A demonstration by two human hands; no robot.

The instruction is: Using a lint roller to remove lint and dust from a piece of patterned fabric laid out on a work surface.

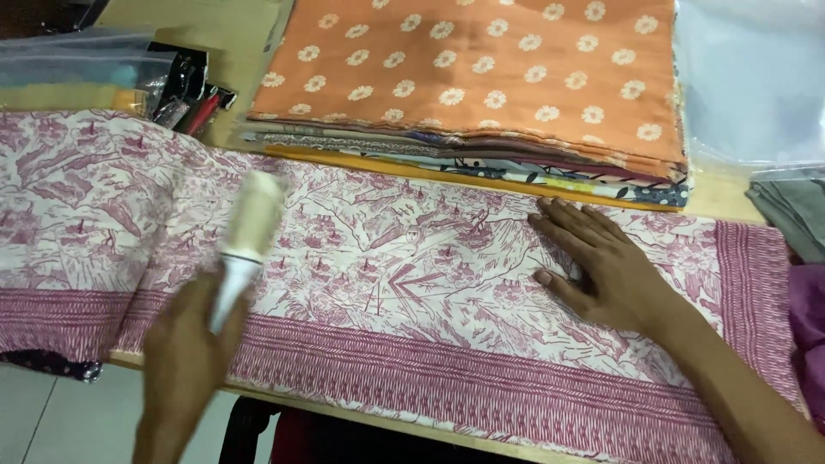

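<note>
Lint roller (243,239) in the lower left of the frame, gripped by its white handle in the left hand (185,365), fingers wrapped round and closed on it; somewhat blurred. Long axis running from that hand up and slightly right, pale roll end highest, lying over the cloth, contact not clear through the blur. Maroon-and-cream printed cloth (412,283) spread wide across the middle of the frame, striped border along its near edge, overhanging the wooden table edge (361,417). Right hand (601,266) at centre right, fingers spread and pressed flat on that cloth, well apart from the roller, pointing up and left toward it. Between the two hands, an open stretch of the print; left hand the nearer to the roller, being the one holding it. Farther back, upper centre, folded fabric stack (481,94) topped by orange cloth with white flowers. Upper left, clear plastic bags (77,60); right edge, grey folded cloth (795,210).
</note>
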